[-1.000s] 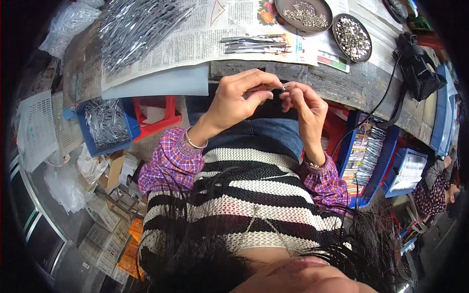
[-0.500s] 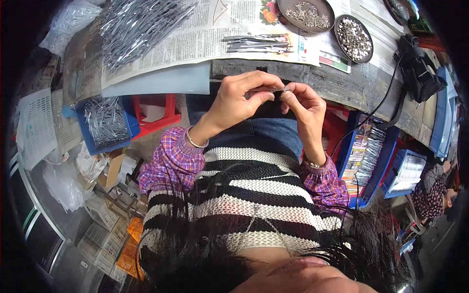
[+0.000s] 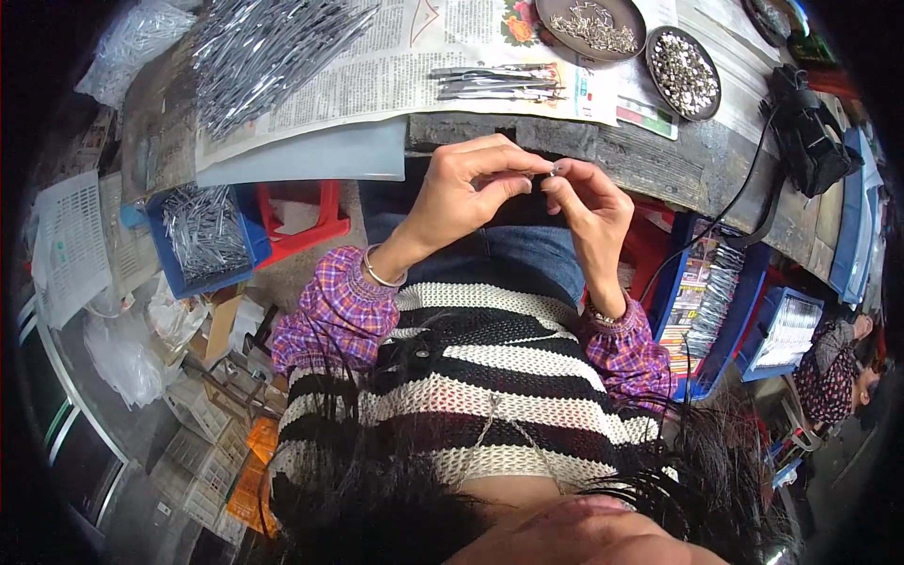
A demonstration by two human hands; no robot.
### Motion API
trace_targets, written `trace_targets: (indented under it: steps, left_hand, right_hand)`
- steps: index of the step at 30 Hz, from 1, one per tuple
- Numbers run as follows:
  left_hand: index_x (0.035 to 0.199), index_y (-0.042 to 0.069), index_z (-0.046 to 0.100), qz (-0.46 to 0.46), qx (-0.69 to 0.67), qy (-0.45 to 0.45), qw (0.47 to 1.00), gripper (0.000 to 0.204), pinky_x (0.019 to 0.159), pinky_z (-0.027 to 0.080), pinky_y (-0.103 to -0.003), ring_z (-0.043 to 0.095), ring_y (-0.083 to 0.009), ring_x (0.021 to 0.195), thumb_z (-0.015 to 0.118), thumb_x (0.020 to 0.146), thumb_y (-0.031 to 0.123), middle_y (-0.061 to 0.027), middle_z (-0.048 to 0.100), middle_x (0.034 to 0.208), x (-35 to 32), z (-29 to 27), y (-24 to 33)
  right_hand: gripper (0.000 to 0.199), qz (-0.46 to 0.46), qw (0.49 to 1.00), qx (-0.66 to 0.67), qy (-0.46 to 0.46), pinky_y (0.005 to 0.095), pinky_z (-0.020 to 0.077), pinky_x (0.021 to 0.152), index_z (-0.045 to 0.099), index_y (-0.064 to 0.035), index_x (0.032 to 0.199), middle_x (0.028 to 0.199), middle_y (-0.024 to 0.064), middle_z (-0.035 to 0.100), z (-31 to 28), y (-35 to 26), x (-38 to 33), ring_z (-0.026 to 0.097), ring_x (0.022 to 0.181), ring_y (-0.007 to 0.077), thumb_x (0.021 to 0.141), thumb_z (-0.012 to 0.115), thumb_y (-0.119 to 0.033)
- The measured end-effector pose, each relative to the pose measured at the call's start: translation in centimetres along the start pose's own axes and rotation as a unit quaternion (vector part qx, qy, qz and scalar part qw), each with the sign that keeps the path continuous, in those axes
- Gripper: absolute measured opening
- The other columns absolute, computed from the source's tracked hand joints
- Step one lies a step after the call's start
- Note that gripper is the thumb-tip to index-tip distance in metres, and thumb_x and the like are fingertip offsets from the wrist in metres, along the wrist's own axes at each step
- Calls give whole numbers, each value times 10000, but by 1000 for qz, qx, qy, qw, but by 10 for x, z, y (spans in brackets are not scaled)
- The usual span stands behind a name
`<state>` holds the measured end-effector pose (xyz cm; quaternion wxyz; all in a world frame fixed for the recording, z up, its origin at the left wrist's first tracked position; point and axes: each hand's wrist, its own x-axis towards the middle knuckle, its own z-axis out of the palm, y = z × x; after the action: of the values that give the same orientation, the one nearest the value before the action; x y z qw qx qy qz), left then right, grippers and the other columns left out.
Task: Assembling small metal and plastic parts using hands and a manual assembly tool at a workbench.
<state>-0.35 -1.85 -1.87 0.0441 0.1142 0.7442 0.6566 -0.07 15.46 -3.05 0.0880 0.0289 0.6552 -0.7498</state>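
My left hand [image 3: 476,188] and my right hand [image 3: 591,200] meet fingertip to fingertip in front of the bench's near edge. Both are closed in a pinch. Between the fingertips shows a tiny shiny metal bit [image 3: 554,172], too small to name. Whatever else the left fingers hold is hidden by them. Just beyond the hands, a small row of slim metal strips [image 3: 497,83] with dark ends lies on newspaper [image 3: 377,89]. Farther right, a round dish [image 3: 549,36] holds small metal pins, and a second dark dish [image 3: 652,80] holds small shiny metal caps.
A large heap of slim metal strips [image 3: 268,56] covers the bench's left. Below stand a blue bin of metal pieces [image 3: 247,252] and a red stool [image 3: 325,231]. At right are a black device with a cable [image 3: 808,141], blue trays [image 3: 720,353] and another person [image 3: 829,372].
My left index finger has stretched toward the right fingertips, and the thin strip seen between the left fingers is now hidden. Both hands stay in nearly the same place.
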Motion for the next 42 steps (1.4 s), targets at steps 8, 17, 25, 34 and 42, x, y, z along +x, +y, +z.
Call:
trace_targets:
  steps: [8,17,25,34,42]
  left_hand:
    - [984,-13,660,-20,-24,20,999,250,676,465,-188,578,-95,790,576,770,-112,-70,617,898,-4,7,-1]
    - [983,-33,649,-34,-94,18,995,236,717,484,-214,589,-107,802,582,773,-114,-75,618,894,-6,13,-3]
    - [1062,-12,594,-130,-230,13,964,211,626,441,-195,545,-61,739,593,853,21,-30,613,876,-6,12,-1]
    - [1069,-4,578,-154,-262,6,953,222,591,405,-179,503,-43,692,601,853,39,-24,607,867,-5,13,-3]
    - [1028,-3,597,-71,-145,-3,987,181,723,467,-195,564,-55,805,583,848,12,3,608,898,14,-9,14]
  right_hand:
    - [85,-71,991,-109,7,177,424,534,647,21,841,696,11,609,-2,2,2,542,598,47,794,673,-45]
    - [228,73,994,36,-74,177,353,445,617,-5,726,616,5,570,-8,1,2,476,513,34,891,556,-149]
    - [223,82,988,103,-76,174,390,474,634,4,791,687,19,602,-5,3,4,495,531,47,903,558,-173]
    - [154,73,993,61,-63,195,402,482,637,27,925,729,59,622,-8,2,4,521,559,75,882,589,-113]
    - [159,74,993,57,-74,188,399,493,640,25,947,733,47,614,-7,-2,4,509,562,60,880,592,-111]
